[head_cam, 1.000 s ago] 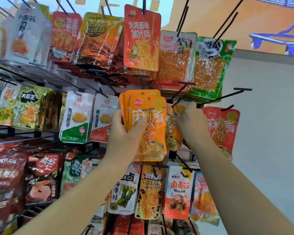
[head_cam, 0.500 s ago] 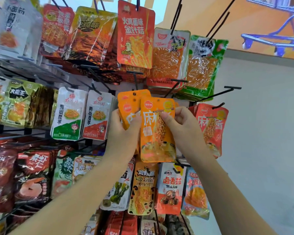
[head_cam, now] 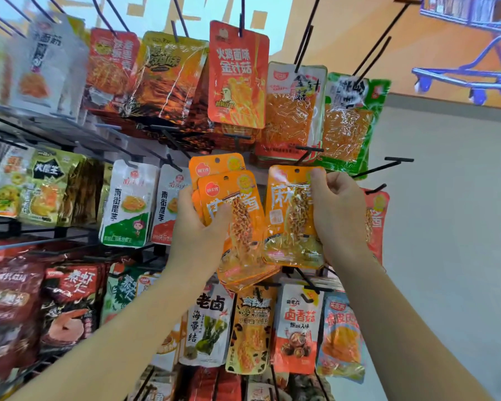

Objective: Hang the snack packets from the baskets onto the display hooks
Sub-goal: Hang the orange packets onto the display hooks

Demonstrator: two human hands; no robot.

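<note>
At the wire rack [head_cam: 41, 228], our left hand [head_cam: 197, 230] clasps a fanned stack of orange packets [head_cam: 243, 227]. Our right hand [head_cam: 339, 215] pinches a single packet [head_cam: 289, 221] by its upper edge. The film looks light, floppy and slick, so we judge it best held beside the hang hole [head_cam: 296, 170].

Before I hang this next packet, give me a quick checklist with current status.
1. Right hand grips the single orange packet: ok.
2. Packet upright, print facing out: ok.
3. Its hang hole clear of the fingers: ok.
4. Hole threaded on a hook: not ok, not yet.
5. Bare hook up and right of that hand is free: ok.
6. Left hand holds the spare stack securely: ok.
</note>
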